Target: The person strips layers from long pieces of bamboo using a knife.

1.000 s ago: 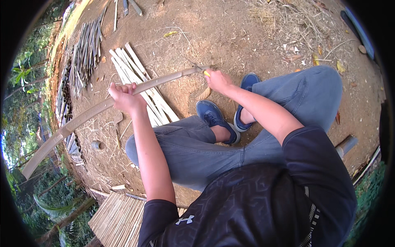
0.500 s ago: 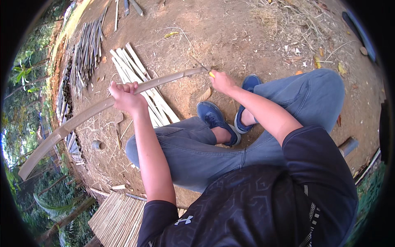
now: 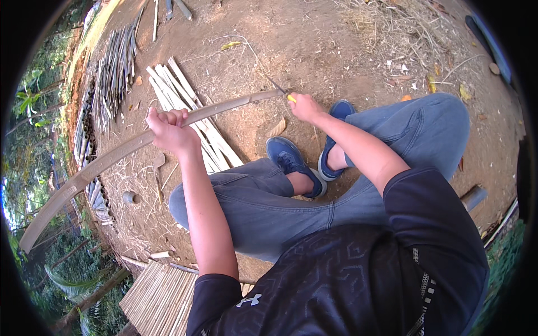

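A long, curved split-bamboo strip spans the left half of the view, from the far middle down to the lower left. My left hand is closed around it with the fingers wrapped over. At the strip's far right end my right hand grips a knife by its yellow handle. The dark blade points away to the upper left and crosses the strip's tip; whether it cuts into the bamboo cannot be made out.
Pale split-bamboo pieces lie on the dirt beyond my left knee. Darker sticks are piled at the far left. A short bamboo piece and a slatted bamboo mat lie at left. My blue shoes rest between my bent legs.
The strip's near left end has dropped slightly, down and to the left. My right hand and the knife have shifted a little; both grips look the same.
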Demonstrator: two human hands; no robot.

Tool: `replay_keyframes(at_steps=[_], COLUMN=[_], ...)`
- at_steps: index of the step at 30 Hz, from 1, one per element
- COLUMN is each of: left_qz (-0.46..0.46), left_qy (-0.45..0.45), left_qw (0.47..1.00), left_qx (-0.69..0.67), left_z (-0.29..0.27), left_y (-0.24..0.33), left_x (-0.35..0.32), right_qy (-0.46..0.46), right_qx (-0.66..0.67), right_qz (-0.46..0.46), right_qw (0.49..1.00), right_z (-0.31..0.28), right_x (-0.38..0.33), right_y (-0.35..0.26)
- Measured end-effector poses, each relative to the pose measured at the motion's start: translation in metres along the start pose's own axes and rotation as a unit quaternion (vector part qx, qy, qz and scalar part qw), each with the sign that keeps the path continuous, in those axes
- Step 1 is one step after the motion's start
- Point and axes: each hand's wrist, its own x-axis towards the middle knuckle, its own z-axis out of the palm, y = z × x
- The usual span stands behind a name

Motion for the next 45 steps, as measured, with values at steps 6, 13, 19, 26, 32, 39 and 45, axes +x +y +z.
replay_keyframes(at_steps=[6, 13, 19, 26, 32, 39, 45], left_qz=[0.027, 0.037, 0.021, 0.041, 0.047, 0.033, 0.020], left_qy=[-0.017, 0.062, 0.105, 0.074, 0.066, 0.078, 0.096], left_qw=[0.999, 0.997, 0.994, 0.995, 0.995, 0.996, 0.995], left_qx=[0.023, 0.025, 0.033, 0.044, 0.056, 0.040, 0.021], left_z=[0.007, 0.007, -0.004, 0.001, -0.005, -0.001, 0.000], left_y=[0.000, -0.003, -0.005, -0.006, -0.005, -0.005, -0.005], left_x=[-0.004, -0.002, 0.003, -0.001, 0.004, 0.009, 0.006], right_qy=[0.002, 0.028, 0.001, 0.029, 0.011, -0.018, 0.061], right_qx=[0.024, -0.006, 0.059, 0.065, 0.056, 0.072, 0.040], right_qz=[0.038, -0.019, -0.010, -0.011, -0.029, 0.030, -0.119], right_qw=[0.999, 0.999, 0.998, 0.997, 0.998, 0.997, 0.990], right_z=[0.013, 0.009, 0.010, 0.021, 0.010, 0.023, 0.018], right_x=[0.004, -0.022, -0.029, -0.032, -0.031, -0.012, -0.038], right_y=[0.024, -0.023, -0.049, -0.039, -0.049, -0.016, -0.071])
